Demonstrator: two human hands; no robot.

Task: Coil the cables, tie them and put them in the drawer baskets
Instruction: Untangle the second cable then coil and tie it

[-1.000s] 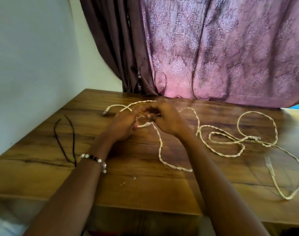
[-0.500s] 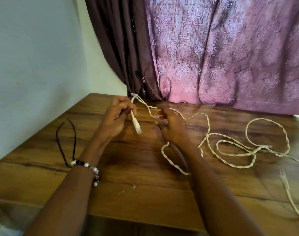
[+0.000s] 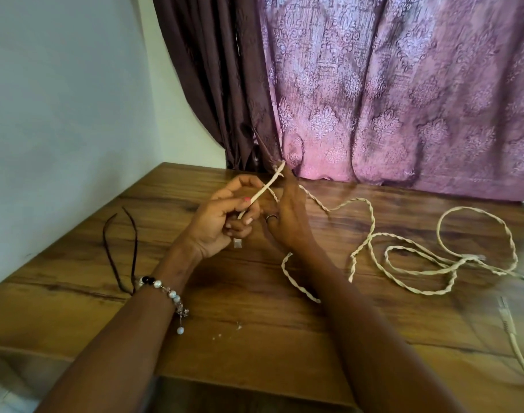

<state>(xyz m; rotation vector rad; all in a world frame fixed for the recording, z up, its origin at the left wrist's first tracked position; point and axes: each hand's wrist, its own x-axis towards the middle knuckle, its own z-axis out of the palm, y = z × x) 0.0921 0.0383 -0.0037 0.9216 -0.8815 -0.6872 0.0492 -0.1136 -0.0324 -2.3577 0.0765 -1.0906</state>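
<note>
- Head view, far left of the wooden table (image 3: 76,308): a thin dark cord (image 3: 129,248) lies doubled in a narrow loop, untouched and well apart from the hands; in my judgement it could serve as the tie.
- Left hand (image 3: 222,222): fingers curled round the near end of the cream twisted cable (image 3: 371,231), its plug (image 3: 238,243) poking out just below the fist.
- Right hand (image 3: 287,216): raised just beside the left, back toward the camera; the cable runs up over its far side, but I cannot tell whether the fingers pinch it or merely guide it.
- Right half of the table: most of the cable sprawls in loose, overlapping bends, its other plug (image 3: 506,315) lying near the right edge.
- Step in hand, as I judge it: the first turn of coiling, barely begun. The next move calls for drawing slack leftward and laying even loops into the left hand without snagging the crossings.
</note>
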